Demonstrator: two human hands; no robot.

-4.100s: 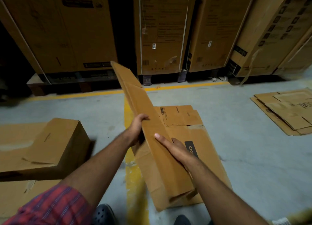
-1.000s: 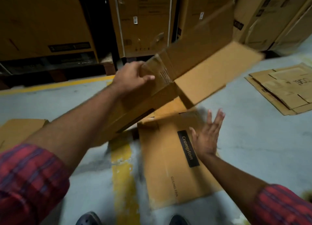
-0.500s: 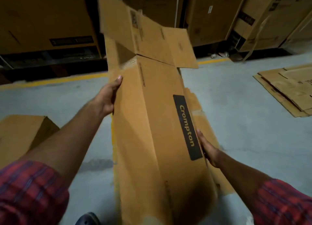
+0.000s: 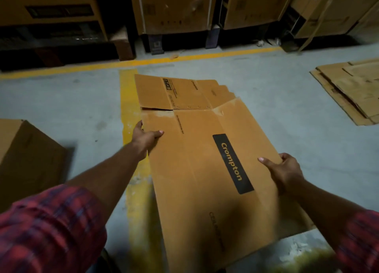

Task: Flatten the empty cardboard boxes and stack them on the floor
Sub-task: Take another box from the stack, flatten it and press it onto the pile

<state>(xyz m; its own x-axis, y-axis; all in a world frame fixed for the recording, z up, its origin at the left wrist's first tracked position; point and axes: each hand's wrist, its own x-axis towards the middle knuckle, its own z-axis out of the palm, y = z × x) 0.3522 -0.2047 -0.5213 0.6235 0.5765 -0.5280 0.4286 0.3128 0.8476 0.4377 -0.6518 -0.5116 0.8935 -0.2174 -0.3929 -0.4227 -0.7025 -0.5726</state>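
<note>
A flattened brown cardboard box (image 4: 201,170) with a black "Crompton" label lies nearly flat over the grey floor, in the middle of the head view. My left hand (image 4: 146,138) grips its left edge, thumb on top. My right hand (image 4: 284,170) grips its right edge. Edges of another flattened box (image 4: 223,90) peek out beyond its far flaps, underneath. At the left edge stands a box (image 4: 26,155) that still has its shape.
A pile of flattened cardboard (image 4: 348,88) lies on the floor at the right. Tall cartons (image 4: 174,8) on pallets line the far side behind a yellow floor line (image 4: 143,62). A second yellow stripe (image 4: 131,112) runs toward me under the box.
The box came down from a raised, tilted hold to nearly flat over the other flattened box. Both hands shifted to grip its side edges.
</note>
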